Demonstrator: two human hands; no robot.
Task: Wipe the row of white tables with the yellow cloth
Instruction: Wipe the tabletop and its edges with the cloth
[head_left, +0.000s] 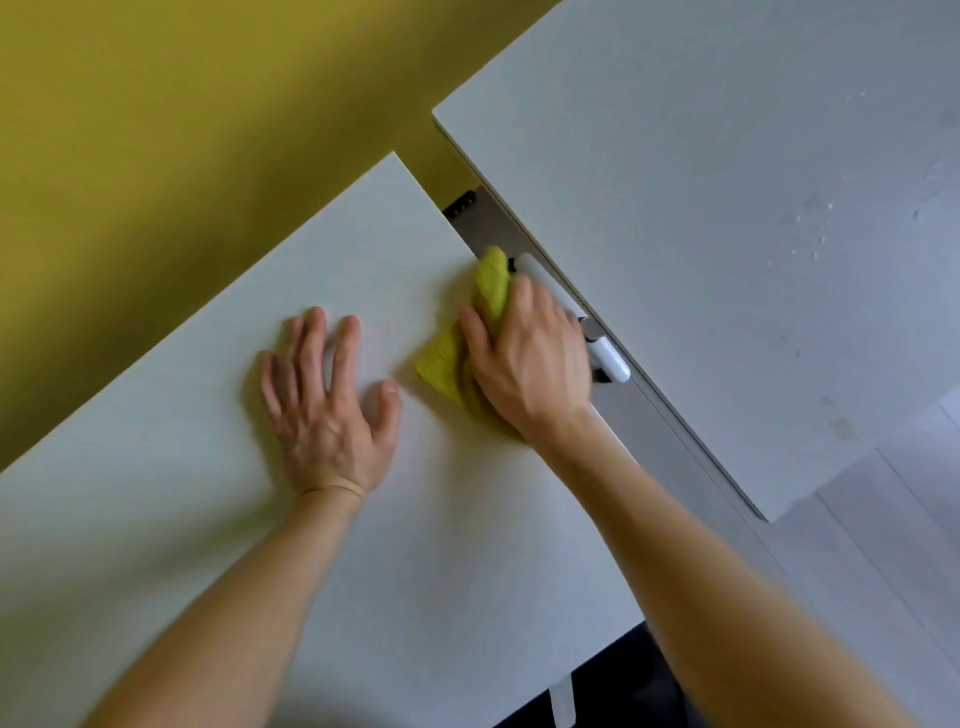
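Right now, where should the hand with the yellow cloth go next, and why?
Probably slide the right hand and yellow cloth leftward across the near table, toward the left hand: the cloth already sits at that table's edge by the gap.

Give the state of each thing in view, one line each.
Left hand: open, flat on the near table, fingers spread.
Right hand: grips the cloth at the table's right edge.
Cloth: bunched, pressed on the near table.
Near table: both hands on it.
Far table: untouched, speckled with small marks.

left hand (327, 410): thin elastic band (332, 489) round wrist | right hand (524, 358): bare wrist | forearms (249, 597): bare
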